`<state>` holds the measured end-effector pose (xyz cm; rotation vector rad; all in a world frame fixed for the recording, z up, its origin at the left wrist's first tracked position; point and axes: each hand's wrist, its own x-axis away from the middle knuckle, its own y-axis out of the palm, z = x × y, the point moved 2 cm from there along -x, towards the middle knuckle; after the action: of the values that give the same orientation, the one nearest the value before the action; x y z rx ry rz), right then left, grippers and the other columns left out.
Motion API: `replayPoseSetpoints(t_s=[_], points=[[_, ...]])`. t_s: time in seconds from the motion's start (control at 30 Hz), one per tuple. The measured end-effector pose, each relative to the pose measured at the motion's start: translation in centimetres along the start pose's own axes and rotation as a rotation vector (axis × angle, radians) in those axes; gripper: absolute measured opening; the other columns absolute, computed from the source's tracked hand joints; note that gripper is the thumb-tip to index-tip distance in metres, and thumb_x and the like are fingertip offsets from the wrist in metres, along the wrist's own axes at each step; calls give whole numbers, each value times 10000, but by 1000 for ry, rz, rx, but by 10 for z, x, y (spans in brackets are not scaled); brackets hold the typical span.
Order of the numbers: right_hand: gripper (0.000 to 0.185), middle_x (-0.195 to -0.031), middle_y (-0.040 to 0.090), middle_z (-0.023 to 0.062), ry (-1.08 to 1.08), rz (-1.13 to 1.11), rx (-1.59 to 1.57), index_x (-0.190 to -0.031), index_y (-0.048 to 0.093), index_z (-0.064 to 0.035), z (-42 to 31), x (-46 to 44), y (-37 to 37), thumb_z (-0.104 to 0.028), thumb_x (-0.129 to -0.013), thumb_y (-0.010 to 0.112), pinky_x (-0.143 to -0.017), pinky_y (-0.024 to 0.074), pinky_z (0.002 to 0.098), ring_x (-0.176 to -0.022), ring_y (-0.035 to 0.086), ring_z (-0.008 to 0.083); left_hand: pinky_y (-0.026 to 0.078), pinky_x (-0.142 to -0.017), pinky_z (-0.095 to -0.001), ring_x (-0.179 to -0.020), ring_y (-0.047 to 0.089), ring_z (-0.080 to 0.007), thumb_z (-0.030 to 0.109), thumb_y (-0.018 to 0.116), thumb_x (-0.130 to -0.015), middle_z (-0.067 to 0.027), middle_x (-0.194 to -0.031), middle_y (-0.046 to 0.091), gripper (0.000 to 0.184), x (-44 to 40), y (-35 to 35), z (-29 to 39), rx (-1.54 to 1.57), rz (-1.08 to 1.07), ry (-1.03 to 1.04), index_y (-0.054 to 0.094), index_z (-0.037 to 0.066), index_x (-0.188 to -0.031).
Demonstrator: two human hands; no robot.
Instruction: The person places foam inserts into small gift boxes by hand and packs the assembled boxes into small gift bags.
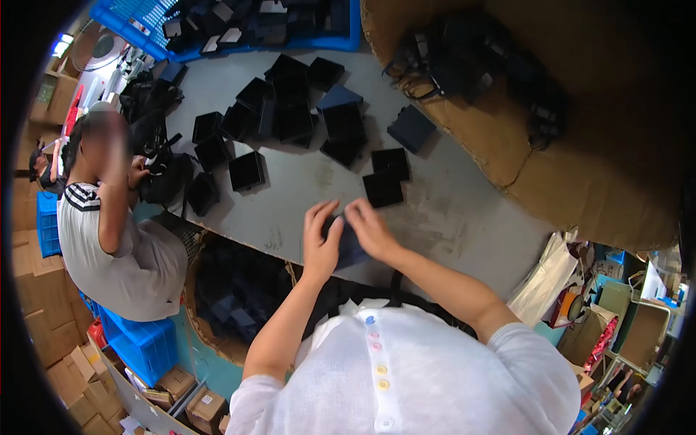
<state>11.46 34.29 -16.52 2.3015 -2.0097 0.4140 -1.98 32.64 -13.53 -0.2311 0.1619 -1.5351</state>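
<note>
Near the front edge of the grey table [286,217], my left hand [321,239] and my right hand [368,228] are curved around a dark blue box piece [350,246]. Both hands grip it, one from each side, and partly hide it. Just beyond my fingers lie two open black box halves [383,190]. A closed dark box [411,129] sits farther off to the right. Several open black boxes [293,122] are heaped at the middle of the table, some resting on others.
A blue crate [355,25] of dark boxes stands at the back. Brown cardboard [565,181] with black items covers the right side. At the left a person [119,246] sits beside black bags [163,174]. A carton [199,319] of dark pieces stands below the table edge.
</note>
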Motion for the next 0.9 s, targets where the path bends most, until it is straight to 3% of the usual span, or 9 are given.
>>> replayPoseSetpoints(t_s=[0.1,0.2,0.3,0.6,0.67,0.7,0.73,0.77,0.9], points=[[413,-1044,626,189,-31,-279,183,-1075,585,-40,-13,-23,-16,-409,-892,584,-853,462,394,-992,603,313,431,-918,-326,-1037,569,-274,45,619,-815,-133,-1048,602,207,22,-63,-11,-219,-52,-61,657,6,-1014],[658,-1175,526,181,-358,255,816,-1224,492,-43,4,-110,-104,-256,-664,763,-927,424,439,-1084,499,343,437,-948,-405,-1140,497,-341,205,674,-803,-152,-1210,547,359,61,-146,-34,-901,-142,-289,631,54,-1126],[1039,-1378,375,184,-101,307,1189,-1470,171,-208,41,-169,-151,-307,-645,794,-1025,302,571,-1255,375,419,403,-1005,-420,-1246,386,-376,324,667,-809,-158,-1350,442,530,75,-169,-18,-1065,-121,-467,554,69,-1260],[1007,-1279,457,239,-54,351,734,-1406,283,-41,9,-105,-177,-314,-575,784,-987,420,435,-1186,482,378,473,-884,-414,-1005,621,-323,295,423,-961,-189,-1138,631,440,-26,-342,-79,-861,449,-118,541,0,-1265],[974,-1265,479,244,-61,406,621,-1367,327,-28,-8,-57,-177,-330,-565,789,-973,429,443,-1165,499,389,496,-825,-320,-880,634,-198,308,482,-944,-171,-1049,650,467,-56,-313,-74,-552,336,-204,543,-35,-1253],[947,-1227,500,246,-59,429,460,-1333,364,-14,-14,-37,-177,-340,-555,794,-971,431,432,-1160,501,390,489,-826,-324,-872,630,-189,270,442,-966,-162,-1011,659,440,-85,-305,-125,-629,40,188,535,-56,-1245],[943,-1210,514,259,-115,503,414,-1323,366,22,-16,-16,-174,-349,-564,786,-971,422,422,-1148,505,391,437,-931,-369,-1014,575,-207,211,605,-883,-159,-1134,599,543,-114,-270,-137,-258,-229,-350,426,-57,-1320],[938,-1214,516,273,-188,531,383,-1318,363,32,-18,5,-172,-355,-575,785,-958,428,416,-1123,521,390,503,-751,-348,-977,610,-220,408,443,-970,-118,-1136,634,510,-89,-171,-79,-115,-185,-312,465,57,-1339],[1015,-1185,515,258,-378,472,151,-1375,275,26,-10,43,-139,-352,-592,799,-948,431,399,-1109,522,367,430,-951,-488,-1197,489,-288,314,660,-866,-120,-1393,429,641,-31,36,8,291,-974,-217,373,64,-1382]])
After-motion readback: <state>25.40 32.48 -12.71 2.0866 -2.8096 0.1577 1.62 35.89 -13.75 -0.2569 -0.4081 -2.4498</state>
